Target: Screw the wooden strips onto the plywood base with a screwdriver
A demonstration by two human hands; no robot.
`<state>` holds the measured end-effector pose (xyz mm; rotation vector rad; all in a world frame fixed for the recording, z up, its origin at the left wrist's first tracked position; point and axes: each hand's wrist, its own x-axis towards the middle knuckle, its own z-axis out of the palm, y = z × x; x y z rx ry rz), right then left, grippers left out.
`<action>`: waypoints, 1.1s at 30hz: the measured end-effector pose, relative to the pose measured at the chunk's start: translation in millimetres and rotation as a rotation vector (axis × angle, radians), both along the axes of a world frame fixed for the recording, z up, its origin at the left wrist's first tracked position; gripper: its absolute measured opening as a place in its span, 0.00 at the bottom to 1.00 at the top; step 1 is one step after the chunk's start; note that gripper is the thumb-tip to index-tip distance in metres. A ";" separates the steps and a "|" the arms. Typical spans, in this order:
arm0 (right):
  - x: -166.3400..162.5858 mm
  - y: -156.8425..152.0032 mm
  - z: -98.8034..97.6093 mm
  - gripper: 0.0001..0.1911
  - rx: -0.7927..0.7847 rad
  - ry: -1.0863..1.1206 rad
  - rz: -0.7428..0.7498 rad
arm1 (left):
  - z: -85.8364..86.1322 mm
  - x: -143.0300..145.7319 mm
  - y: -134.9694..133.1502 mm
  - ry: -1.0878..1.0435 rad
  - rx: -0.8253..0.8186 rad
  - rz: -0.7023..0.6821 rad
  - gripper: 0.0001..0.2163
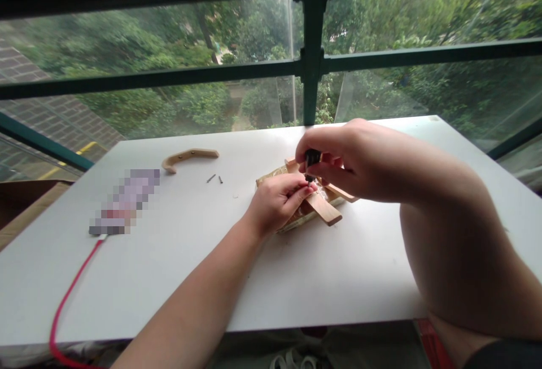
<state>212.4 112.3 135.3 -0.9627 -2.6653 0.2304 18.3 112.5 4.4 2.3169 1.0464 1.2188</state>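
Note:
My right hand is wrapped round the black handle of a screwdriver, which points down. Its tip meets the pinched thumb and forefinger of my left hand. What those fingers pinch is too small to make out. Just beneath them lies a flat light-wood piece, its rounded end sticking out toward me. Another wooden part shows below my right hand. These rest on a flat, brownish packet with clear plastic on it, largely covered by my hands.
On the white table, a curved wooden piece with dark holes lies at the back left. Two small screws are near it. A blurred-out phone-like object trails a red cable. Windows border the far edge; a cardboard box stands left.

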 end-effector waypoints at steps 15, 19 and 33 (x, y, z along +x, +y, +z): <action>-15.6 5.4 -9.0 0.08 0.037 0.061 -0.014 | 1.5 0.0 0.4 0.048 0.036 -0.013 0.07; -13.0 6.1 -9.3 0.07 0.043 0.078 0.008 | 0.3 -0.7 0.5 0.055 0.024 0.004 0.07; -5.7 3.2 -3.1 0.07 0.039 0.039 -0.028 | 1.1 0.4 0.9 0.043 0.007 -0.012 0.08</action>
